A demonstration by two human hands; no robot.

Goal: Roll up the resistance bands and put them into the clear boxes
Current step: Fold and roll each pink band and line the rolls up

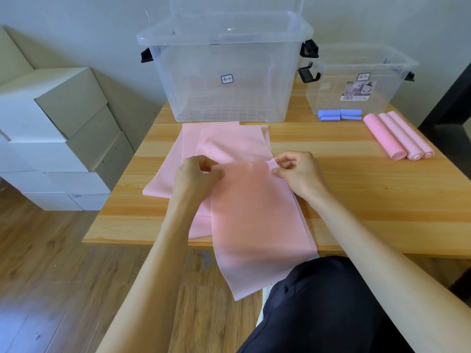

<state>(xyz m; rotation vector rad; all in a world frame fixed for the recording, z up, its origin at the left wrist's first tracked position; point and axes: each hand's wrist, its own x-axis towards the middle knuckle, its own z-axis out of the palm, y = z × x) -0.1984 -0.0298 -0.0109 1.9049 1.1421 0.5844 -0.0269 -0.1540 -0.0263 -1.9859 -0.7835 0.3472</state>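
Pink and thin, the resistance band (pixel 254 215) lies flat on the bench (pixel 356 189) in front of the large clear box (pixel 224 70), its near end hanging off the edge over the person's lap. The left hand (pixel 196 177) and right hand (pixel 298 171) each pinch a corner of its far end (the start of a roll, it seems). Uneven pinches could skew the roll, and the hanging tail could drag it sideways.
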